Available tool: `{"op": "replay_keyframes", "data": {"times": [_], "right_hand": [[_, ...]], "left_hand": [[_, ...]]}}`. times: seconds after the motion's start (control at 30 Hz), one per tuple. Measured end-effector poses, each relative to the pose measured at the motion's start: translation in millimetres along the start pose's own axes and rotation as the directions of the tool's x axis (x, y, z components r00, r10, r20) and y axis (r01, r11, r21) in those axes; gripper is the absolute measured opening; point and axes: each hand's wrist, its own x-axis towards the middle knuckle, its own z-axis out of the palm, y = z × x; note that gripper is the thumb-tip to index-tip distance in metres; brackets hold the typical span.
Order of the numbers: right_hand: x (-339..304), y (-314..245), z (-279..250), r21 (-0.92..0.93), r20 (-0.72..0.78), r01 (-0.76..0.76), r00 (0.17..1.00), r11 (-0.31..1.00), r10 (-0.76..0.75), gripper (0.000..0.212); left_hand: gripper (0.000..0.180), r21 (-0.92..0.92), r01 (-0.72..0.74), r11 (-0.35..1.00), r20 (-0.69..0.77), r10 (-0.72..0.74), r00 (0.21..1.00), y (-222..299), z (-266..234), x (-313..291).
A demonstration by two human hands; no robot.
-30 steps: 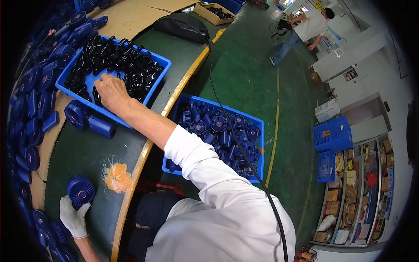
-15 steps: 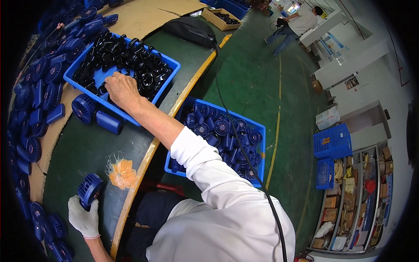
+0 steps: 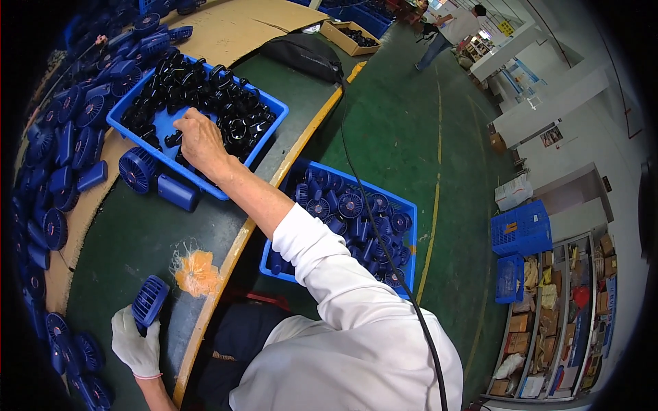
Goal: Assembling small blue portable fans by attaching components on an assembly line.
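My left hand [image 3: 137, 344], in a white glove, grips a dark blue handheld fan [image 3: 150, 301] with its round grille upward, just over the green tabletop. My bare right hand [image 3: 200, 142] reaches into a blue tray [image 3: 277, 108] of glossy black plastic parts [image 3: 240, 122]. Its fingers are curled together, and a black plastic part [image 3: 173, 139] shows at the fingertips; the palm side is hidden. Beside the tray's near wall lie a blue fan [image 3: 137, 170] and a blue block-shaped piece [image 3: 177, 192].
Many blue fans [image 3: 88, 109] are heaped along the left on cardboard [image 3: 229, 20]. A blue crate [image 3: 411, 236] of fans stands right of the table edge. A black bag [image 3: 301, 56] lies on the table; a black cable [image 3: 363, 185] hangs across the view. A person [image 3: 458, 31] stands far off.
My right hand has shifted slightly right within the tray. The fan in my left hand has turned, its grille now showing at another angle. The far person has moved away.
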Motion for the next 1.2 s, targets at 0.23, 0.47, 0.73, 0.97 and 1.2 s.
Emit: {"op": "replay_keyframes", "data": {"times": [0.23,0.47,0.73,0.97,1.2], "right_hand": [[5,-7,-4,-0.002,-0.055,-0.061,0.997,0.998,0.061,0.023],[10,-10,-14,-0.028,-0.218,-0.051,0.975,0.998,0.044,0.021],[-17,-156,-3,0.237,-0.122,0.259,0.964,0.936,-0.235,0.017],[-61,-228,74,0.565,0.044,0.181,0.968,0.805,-0.248,0.015],[-94,-227,102,0.569,0.250,0.048,0.941,0.821,-0.229,0.020]], "left_hand": [[0.034,0.029,0.005,1.000,-0.011,-0.004,1.000,-2,2,-3],[0.031,0.049,-0.013,0.999,-0.042,0.015,0.999,-7,3,-2],[0.028,0.070,0.108,0.992,-0.169,-0.095,0.981,-25,14,-2],[0.030,-0.957,0.153,0.248,-0.033,-0.613,0.789,-85,22,-20],[0.036,-0.991,-0.025,-0.133,0.046,-0.511,0.858,-105,29,-22]]}}
